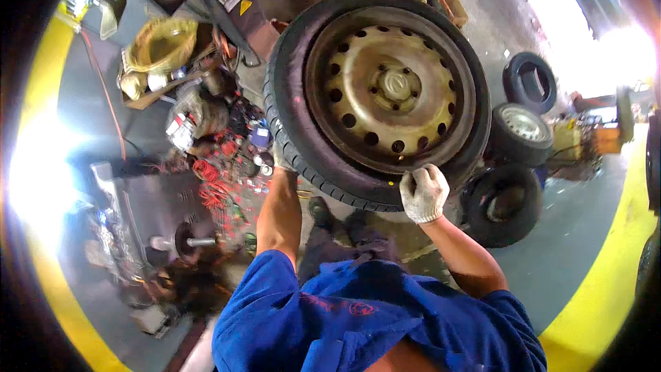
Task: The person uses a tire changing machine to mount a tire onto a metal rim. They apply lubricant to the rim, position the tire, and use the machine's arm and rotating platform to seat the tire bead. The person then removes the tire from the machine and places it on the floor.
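Note:
A car wheel [372, 117], a black tyre on a worn, dirty steel rim with round holes, fills the upper middle, its face tilted toward me. My left hand [281, 158], in a pale glove, presses against the tread at the tyre's lower left; its fingers are hidden behind the tyre. At the lower right of the sidewall is my right hand [424, 193], also gloved, with fingers curled closed. Whatever may be in those fingers does not show. A short valve stem [401, 157] sticks out of the rim just left of that hand.
Loose tyres [529, 83] and a wheel [522, 125] lie on the floor to the right. On the left are a yellowish basin [162, 45], scattered red scraps [213, 182] and a dark machine with a metal shaft [200, 242]. Another machine [255, 27] stands at the upper left.

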A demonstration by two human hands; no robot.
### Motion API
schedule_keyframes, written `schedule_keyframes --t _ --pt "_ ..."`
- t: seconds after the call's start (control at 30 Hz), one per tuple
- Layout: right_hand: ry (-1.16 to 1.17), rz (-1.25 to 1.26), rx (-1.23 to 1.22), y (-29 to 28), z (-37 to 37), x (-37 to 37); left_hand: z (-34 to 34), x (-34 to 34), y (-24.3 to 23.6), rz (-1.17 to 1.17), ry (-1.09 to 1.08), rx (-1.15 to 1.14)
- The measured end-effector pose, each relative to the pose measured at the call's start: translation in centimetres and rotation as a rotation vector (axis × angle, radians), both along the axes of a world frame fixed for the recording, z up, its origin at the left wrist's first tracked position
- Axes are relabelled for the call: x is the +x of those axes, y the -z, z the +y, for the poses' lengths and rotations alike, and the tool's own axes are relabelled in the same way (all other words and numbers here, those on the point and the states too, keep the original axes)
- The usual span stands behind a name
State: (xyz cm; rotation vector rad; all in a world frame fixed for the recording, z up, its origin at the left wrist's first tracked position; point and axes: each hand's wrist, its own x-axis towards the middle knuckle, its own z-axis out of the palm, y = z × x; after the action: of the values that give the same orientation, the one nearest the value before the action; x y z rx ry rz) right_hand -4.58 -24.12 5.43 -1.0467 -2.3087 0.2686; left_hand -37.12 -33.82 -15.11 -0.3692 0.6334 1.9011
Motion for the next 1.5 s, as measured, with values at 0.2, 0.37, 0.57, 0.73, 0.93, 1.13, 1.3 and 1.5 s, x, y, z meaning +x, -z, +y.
schedule_keyframes --t 0.2,0.37,0.57,0.73,0.93,1.13,1.3,1.5 --pt "0.033 -0.114 -0.001 1.5 -0.7 0.1 1.4 3.8 2.6 -0.209 0.091 0.154" --pt "0.017 -0.179 -0.001 1.7 -0.5 -0.8 1.2 5.9 5.7 -0.376 0.218 0.58" --pt "-0.005 -0.234 0.062 1.3 -0.1 -1.6 -3.6 8.0 -1.9 -0.39 0.29 0.332" --pt "0.016 -0.887 0.631 3.1 0.6 2.1 -13.0 10.6 0.7 -0.419 0.37 0.033" --pt "0.074 -0.285 0.085 4.2 1.6 2.2 -44.6 9.4 0.9 -0.171 -0.064 -0.324" --pt "0.202 -0.396 0.037 3.4 0.1 0.4 -60.8 5.6 -5.9 -0.15 -0.834 -0.642" --pt "0.356 -0.43 0.273 4.3 -1.9 -0.9 -68.4 -6.2 -2.3 0.034 -1.027 -0.815" --pt "0.662 -0.747 0.262 4.9 -6.6 -4.2 -76.7 -23.8 -7.0 0.444 -1.041 -1.133"
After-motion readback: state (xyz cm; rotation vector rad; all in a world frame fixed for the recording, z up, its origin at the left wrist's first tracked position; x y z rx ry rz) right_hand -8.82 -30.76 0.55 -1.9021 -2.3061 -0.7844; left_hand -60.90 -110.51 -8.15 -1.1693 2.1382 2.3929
